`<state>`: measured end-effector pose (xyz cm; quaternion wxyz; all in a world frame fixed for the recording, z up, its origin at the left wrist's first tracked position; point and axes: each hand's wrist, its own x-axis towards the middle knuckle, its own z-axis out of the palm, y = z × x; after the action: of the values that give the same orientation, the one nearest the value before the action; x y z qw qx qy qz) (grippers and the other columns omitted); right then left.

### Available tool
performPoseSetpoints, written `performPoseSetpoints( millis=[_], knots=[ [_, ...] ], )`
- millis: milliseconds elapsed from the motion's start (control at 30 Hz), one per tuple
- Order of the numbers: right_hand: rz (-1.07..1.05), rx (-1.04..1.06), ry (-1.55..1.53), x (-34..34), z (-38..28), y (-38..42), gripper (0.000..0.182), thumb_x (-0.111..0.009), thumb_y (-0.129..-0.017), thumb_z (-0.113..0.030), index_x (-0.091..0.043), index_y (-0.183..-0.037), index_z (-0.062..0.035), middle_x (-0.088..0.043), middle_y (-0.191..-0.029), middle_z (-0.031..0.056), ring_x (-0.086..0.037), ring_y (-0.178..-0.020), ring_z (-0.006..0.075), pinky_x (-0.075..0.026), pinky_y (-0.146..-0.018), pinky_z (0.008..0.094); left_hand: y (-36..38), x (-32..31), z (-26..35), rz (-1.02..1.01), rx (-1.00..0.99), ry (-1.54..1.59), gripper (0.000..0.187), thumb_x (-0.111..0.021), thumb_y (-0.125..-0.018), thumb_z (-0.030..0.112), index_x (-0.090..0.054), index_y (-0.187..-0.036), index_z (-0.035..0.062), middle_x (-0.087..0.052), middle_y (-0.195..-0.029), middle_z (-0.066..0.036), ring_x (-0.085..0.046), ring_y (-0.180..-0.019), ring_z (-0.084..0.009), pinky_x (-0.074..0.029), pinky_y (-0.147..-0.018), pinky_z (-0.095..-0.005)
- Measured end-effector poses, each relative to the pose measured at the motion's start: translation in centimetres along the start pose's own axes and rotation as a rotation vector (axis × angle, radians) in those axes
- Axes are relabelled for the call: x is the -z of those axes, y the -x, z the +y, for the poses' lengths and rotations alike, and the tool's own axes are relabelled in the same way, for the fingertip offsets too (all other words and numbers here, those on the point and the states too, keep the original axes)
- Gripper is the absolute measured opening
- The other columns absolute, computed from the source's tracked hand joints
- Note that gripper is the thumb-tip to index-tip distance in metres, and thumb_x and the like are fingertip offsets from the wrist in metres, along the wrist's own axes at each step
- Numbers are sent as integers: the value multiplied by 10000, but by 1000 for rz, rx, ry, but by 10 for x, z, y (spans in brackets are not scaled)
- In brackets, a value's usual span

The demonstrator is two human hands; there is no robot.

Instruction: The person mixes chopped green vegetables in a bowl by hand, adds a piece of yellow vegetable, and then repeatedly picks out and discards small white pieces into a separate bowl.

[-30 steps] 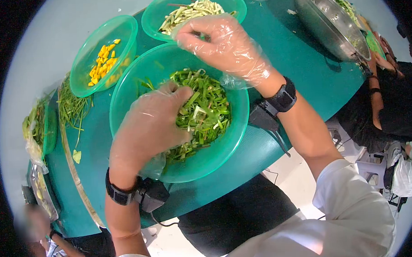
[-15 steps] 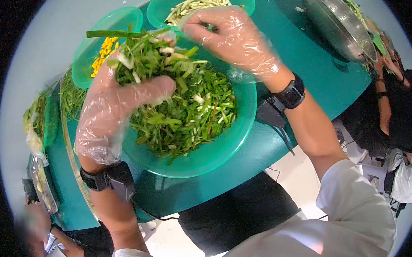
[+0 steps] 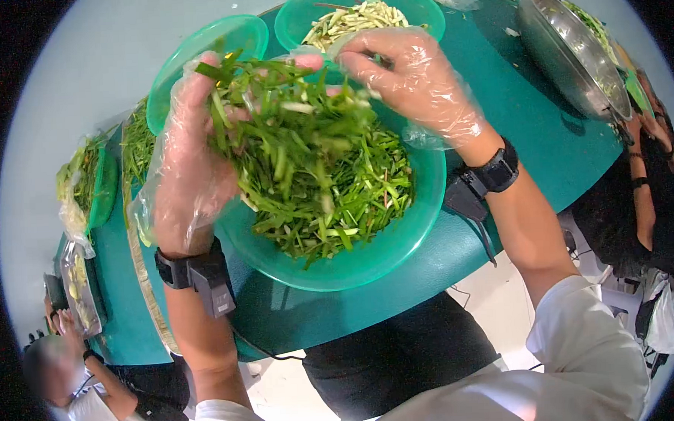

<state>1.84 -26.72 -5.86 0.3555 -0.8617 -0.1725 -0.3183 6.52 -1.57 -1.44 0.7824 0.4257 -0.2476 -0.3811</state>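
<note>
A large green plastic bowl [image 3: 332, 278] holds chopped leafy greens [image 3: 344, 203], mixed with paler stalk pieces. Above its left side, my left hand [image 3: 192, 164] in a clear plastic glove is tilted up with fingers spread. Blurred greens tumble off its palm into the bowl, and some strands still lie against the fingers. My right hand [image 3: 414, 75], gloved too, hovers over the far right rim with thumb and fingertips pinched together. What sits in that pinch, if anything, I cannot make out.
Behind stand a green bowl [image 3: 434, 33] of pale cut strips [image 3: 355, 21] and another green bowl [image 3: 254, 37]. A metal pan [image 3: 563, 46] tilts at the right, near another person's hands [image 3: 653, 125]. At left are greens [image 3: 138, 144], a green basket [image 3: 104, 190] and another person [image 3: 96, 379].
My left hand has opened from its hold on the bunch of greens, which now drop into the bowl. My right hand stays pinched. The whole view has shifted slightly.
</note>
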Motion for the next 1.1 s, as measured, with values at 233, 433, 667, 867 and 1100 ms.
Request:
performPoseSetpoints(
  millis=[233, 433, 667, 867, 1100],
  knots=[
    [-2, 6, -23, 0, 2, 0, 168, -673, -984, -160, -719, -1010, -1, -725, -884, 123, -664, -757, 206, -528, -737, 341, 0, -6, 4, -112, 137, 33, 835, -308, -1068, 672, -389, -1574, 12, -542, -1509, -224, -533, -1386, -424, -428, -1172, -560],
    [1, 15, 21, 1, 0, 0, 170, -677, -979, -160, -714, -989, 6, -730, -885, 132, -674, -757, 215, -533, -737, 342, 16, -32, 12, -117, 255, -566, 773, -437, -1029, 600, -491, -1522, 6, -554, -1518, -201, -506, -1426, -339, -374, -1194, -454],
    [-14, -25, -18, 1, -4, -2, 158, -689, -968, -137, -709, -983, 19, -741, -899, 124, -685, -780, 216, -547, -772, 342, 43, -69, -7, -132, 19, -1897, 659, -817, -844, 313, -584, -1434, 136, -604, -1412, -256, -653, -1172, -449, -562, -982, -467],
    [-5, -48, -48, 2, -6, -1, 158, -683, -962, -141, -713, -975, 13, -735, -905, 147, -696, -805, 268, -551, -779, 365, 51, -89, 7, -109, 12, -1867, 751, -872, -756, 269, -575, -1434, 145, -595, -1431, -226, -664, -1166, -428, -566, -966, -485],
    [13, -55, -61, 0, -7, -3, 169, -679, -951, -174, -718, -948, -9, -711, -864, 181, -700, -788, 363, -552, -745, 406, 28, -35, -37, -104, -80, -1861, 1085, -932, -599, 335, -453, -1557, 166, -543, -1434, -289, -618, -1209, -483, -547, -1004, -512]
  ],
)
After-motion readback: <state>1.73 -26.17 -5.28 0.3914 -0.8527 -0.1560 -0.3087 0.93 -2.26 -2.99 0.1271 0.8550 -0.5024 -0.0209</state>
